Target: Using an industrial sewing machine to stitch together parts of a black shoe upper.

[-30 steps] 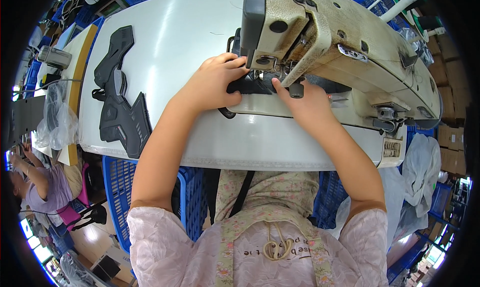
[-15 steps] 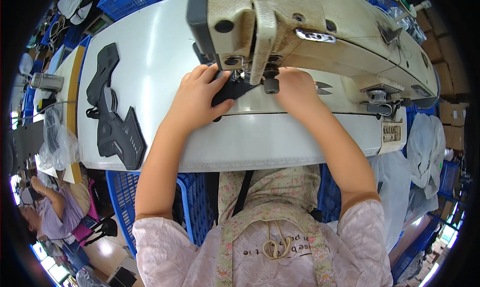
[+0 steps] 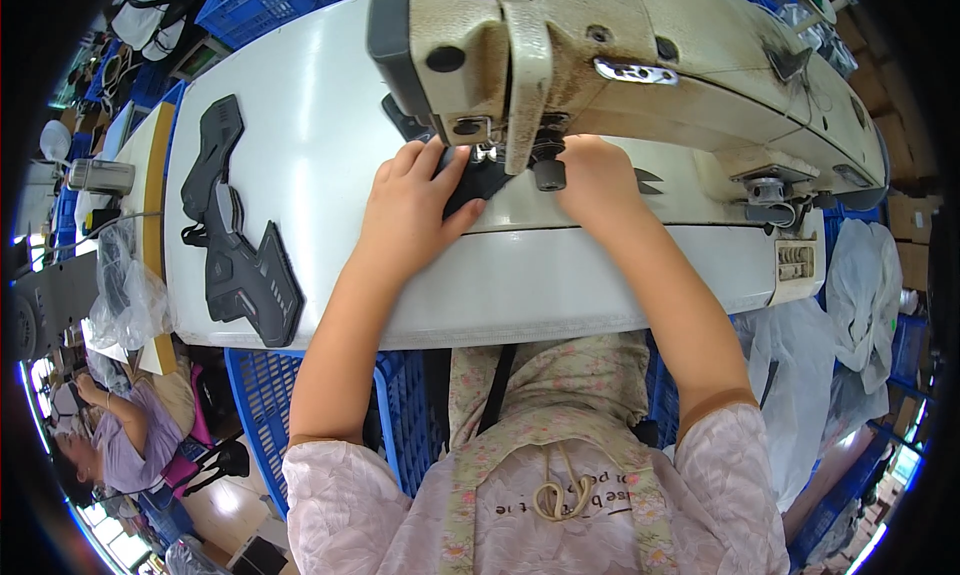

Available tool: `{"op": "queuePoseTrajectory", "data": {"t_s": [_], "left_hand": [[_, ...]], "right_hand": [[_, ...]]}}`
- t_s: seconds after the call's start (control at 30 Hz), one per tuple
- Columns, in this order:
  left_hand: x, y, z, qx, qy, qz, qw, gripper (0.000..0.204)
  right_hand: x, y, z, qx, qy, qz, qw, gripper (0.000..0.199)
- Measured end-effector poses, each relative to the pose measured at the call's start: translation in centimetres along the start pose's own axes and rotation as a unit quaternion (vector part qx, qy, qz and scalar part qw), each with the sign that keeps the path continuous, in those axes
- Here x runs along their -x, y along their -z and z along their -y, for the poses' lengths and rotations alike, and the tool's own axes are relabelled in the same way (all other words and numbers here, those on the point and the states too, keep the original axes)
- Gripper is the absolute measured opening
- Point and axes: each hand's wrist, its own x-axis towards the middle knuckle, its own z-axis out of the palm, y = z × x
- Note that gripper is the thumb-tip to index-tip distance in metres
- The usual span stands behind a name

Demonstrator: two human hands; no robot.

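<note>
A beige sewing machine (image 3: 610, 45) reaches over the white table from the right. Below its needle area lies a black piece of material (image 3: 478, 183), mostly hidden by the machine head and my fingers. My left hand (image 3: 412, 207) rests palm down on that piece, thumb spread away from the fingers. On the other side of the presser area is my right hand (image 3: 602, 183), its fingers hidden behind the machine head. A pair of pointed metal blades (image 3: 650, 183), like scissors, sticks out beside the right wrist; whether I hold them is hidden.
Dark grey moulded pieces (image 3: 240, 245) lie on the left of the white table (image 3: 330, 85). Blue crates (image 3: 265, 395) stand under the front edge. Clear plastic bags (image 3: 795, 375) hang at the right. Another person (image 3: 135, 430) sits at the far left.
The whole view has shifted slightly, moving the table and loose pieces a little right. My left hand stays on the black piece and the right stays beside the needle area.
</note>
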Motion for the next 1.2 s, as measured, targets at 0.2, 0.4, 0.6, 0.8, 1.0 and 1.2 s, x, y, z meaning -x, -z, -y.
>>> {"op": "queuePoseTrajectory", "data": {"t_s": [0.2, 0.4, 0.6, 0.8, 1.0, 1.2], "left_hand": [[0.2, 0.0, 0.0, 0.012, -0.011, -0.029, 0.999, 0.051], [0.1, -0.1, 0.2, -0.004, -0.013, -0.028, 1.0, 0.057], [0.2, -0.4, 0.3, 0.031, -0.014, -0.06, 0.998, 0.055], [0.2, -0.6, 0.5, 0.031, -0.023, -0.076, 0.996, 0.056], [0.3, -0.9, 0.6, 0.026, -0.033, -0.096, 0.995, 0.056], [0.2, -0.9, 0.6, 0.018, -0.033, -0.098, 0.994, 0.055]], "right_hand": [[-0.3, 0.8, 0.5, -0.021, -0.026, 0.038, 0.999, 0.013], [-0.5, 0.1, 0.1, -0.031, -0.031, 0.023, 0.999, 0.007], [-0.9, 0.4, 0.8, -0.04, -0.089, 0.048, 0.994, 0.007], [-0.7, -0.3, 0.4, -0.049, -0.101, 0.039, 0.993, 0.005], [-0.5, -1.1, -0.2, -0.08, -0.105, 0.025, 0.991, 0.006], [-0.4, -1.9, -0.7, -0.115, -0.099, -0.005, 0.988, 0.008]]}}
